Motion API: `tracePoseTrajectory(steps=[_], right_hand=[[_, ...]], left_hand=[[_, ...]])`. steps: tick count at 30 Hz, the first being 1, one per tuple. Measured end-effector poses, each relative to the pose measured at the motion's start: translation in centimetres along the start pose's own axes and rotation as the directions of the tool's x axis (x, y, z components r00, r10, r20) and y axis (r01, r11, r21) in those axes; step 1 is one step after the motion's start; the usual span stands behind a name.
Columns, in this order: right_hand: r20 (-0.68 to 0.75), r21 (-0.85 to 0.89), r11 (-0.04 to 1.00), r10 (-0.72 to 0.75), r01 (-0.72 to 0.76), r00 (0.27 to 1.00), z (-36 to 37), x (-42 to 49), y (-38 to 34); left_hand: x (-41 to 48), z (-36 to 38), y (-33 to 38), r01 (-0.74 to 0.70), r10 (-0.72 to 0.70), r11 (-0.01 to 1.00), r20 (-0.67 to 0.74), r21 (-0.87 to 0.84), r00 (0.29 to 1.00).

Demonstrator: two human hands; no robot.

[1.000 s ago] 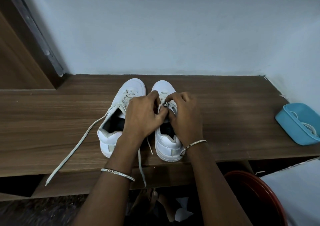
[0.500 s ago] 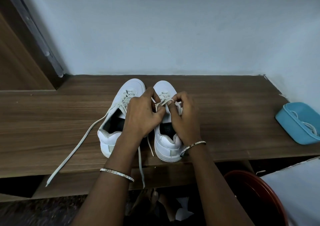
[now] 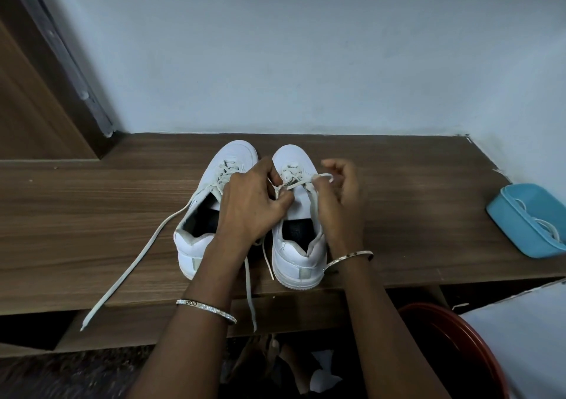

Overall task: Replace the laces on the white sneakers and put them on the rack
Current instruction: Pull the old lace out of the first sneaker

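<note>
Pinching the lace (image 3: pixel 301 181) of the right sneaker (image 3: pixel 298 254) at its upper eyelets, the left hand (image 3: pixel 251 205) sits close beside the right hand (image 3: pixel 340 196), which grips the same lace a little further along, drawn out sideways. Both sneakers stand side by side, toes to the wall, on the wooden shelf (image 3: pixel 92 208). The left sneaker (image 3: pixel 196 245) trails a loose lace (image 3: pixel 131 270) over the shelf's front edge. At the shelf's right end a blue tub (image 3: pixel 514 221) holds coiled white laces (image 3: pixel 548 230). A red basin (image 3: pixel 453 337) sits below; its contents are hidden.
</note>
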State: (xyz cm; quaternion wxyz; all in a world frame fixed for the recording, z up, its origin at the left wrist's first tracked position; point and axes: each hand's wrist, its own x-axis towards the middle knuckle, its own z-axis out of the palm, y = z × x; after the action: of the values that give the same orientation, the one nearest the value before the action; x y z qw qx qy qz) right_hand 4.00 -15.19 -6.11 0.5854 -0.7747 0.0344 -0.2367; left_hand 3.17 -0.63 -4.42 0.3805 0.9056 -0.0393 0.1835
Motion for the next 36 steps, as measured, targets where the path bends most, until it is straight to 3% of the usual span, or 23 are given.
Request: tracePoseTrajectory(steps=[2, 3, 8, 10, 13, 15, 16, 17, 19, 20, 22, 26, 28, 30, 32, 34, 36], right_hand=[[0.117, -0.178, 0.949, -0.242, 0.261, 0.963, 0.3, -0.5, -0.4], [0.168, -0.269, 0.907, -0.287, 0.324, 0.943, 0.5, -0.6, -0.6], [0.247, -0.522, 0.781, -0.246, 0.343, 0.937, 0.2, -0.4, -0.1], [0.216, -0.518, 0.781, -0.275, 0.349, 0.937, 0.1, -0.4, -0.1], [0.133, -0.371, 0.875, -0.282, 0.312, 0.950, 0.1, -0.4, 0.3], [0.053, -0.118, 0.980, -0.152, 0.157, 0.987, 0.2, -0.2, 0.2], [0.017, 0.072, 0.997, -0.019, 0.018, 1.000, 0.1, -0.1, -0.2], [0.000, 0.282, 0.950, 0.142, -0.136, 0.990, -0.2, 0.0, -0.6], [0.043, 0.576, 0.716, 0.456, -0.395, 0.889, -0.9, 0.6, -0.8], [0.053, 0.613, 0.629, 0.571, -0.478, 0.820, -1.5, 0.9, -0.7], [0.014, 0.635, 0.556, 0.686, -0.536, 0.728, -2.5, 1.4, 0.2], [-0.076, 0.682, 0.510, 0.762, -0.525, 0.643, -3.4, 2.3, 1.8], [-0.145, 0.611, 0.564, 0.769, -0.555, 0.622, -3.0, 2.3, 2.2], [-0.279, 0.465, 0.735, 0.651, -0.494, 0.706, -2.4, 2.1, 2.1], [-0.338, 0.175, 0.930, 0.365, -0.323, 0.867, -2.0, 1.6, 1.5], [-0.227, -0.133, 0.990, 0.021, -0.052, 0.974, -1.7, 1.0, 0.4], [-0.034, -0.293, 0.942, -0.184, 0.166, 0.982, -1.0, 0.3, -0.4]], left_hand=[[0.0, 0.0, 0.0, -0.005, 0.005, 1.000, 0.006, -0.003, 1.000], [0.0, 0.0, 0.0, -0.010, 0.010, 1.000, 0.010, -0.006, 1.000], [0.0, -0.1, -0.1, -0.036, 0.038, 0.999, 0.039, -0.037, 0.999], [0.0, -0.1, -0.1, -0.038, 0.040, 0.998, 0.034, -0.041, 0.999], [0.0, -0.1, -0.2, -0.029, 0.030, 0.999, 0.031, -0.044, 0.999], [0.1, -0.1, -0.3, -0.030, 0.031, 0.999, 0.034, -0.037, 0.999], [0.1, -0.1, -0.3, -0.028, 0.030, 0.999, 0.035, -0.038, 0.999], [0.1, -0.1, -0.3, -0.024, 0.026, 0.999, 0.037, -0.043, 0.999], [0.1, -0.1, -0.3, -0.015, 0.017, 0.998, 0.042, -0.053, 0.999], [0.1, 0.0, -0.3, -0.013, 0.016, 0.998, 0.043, -0.058, 0.999], [0.0, 0.0, -0.3, -0.011, 0.014, 0.998, 0.042, -0.064, 0.999], [0.0, -0.1, -0.4, -0.020, 0.022, 0.999, 0.038, -0.050, 0.999], [0.0, -0.1, -0.4, -0.024, 0.026, 0.998, 0.034, -0.052, 0.999], [0.0, 0.0, -0.5, -0.027, 0.029, 0.998, 0.032, -0.064, 0.999], [0.0, 0.0, -0.5, -0.021, 0.024, 0.997, 0.035, -0.070, 0.999], [0.0, 0.0, -0.5, -0.020, 0.023, 0.997, 0.037, -0.069, 0.999], [0.0, 0.0, -0.4, -0.022, 0.024, 0.998, 0.039, -0.065, 0.999]])
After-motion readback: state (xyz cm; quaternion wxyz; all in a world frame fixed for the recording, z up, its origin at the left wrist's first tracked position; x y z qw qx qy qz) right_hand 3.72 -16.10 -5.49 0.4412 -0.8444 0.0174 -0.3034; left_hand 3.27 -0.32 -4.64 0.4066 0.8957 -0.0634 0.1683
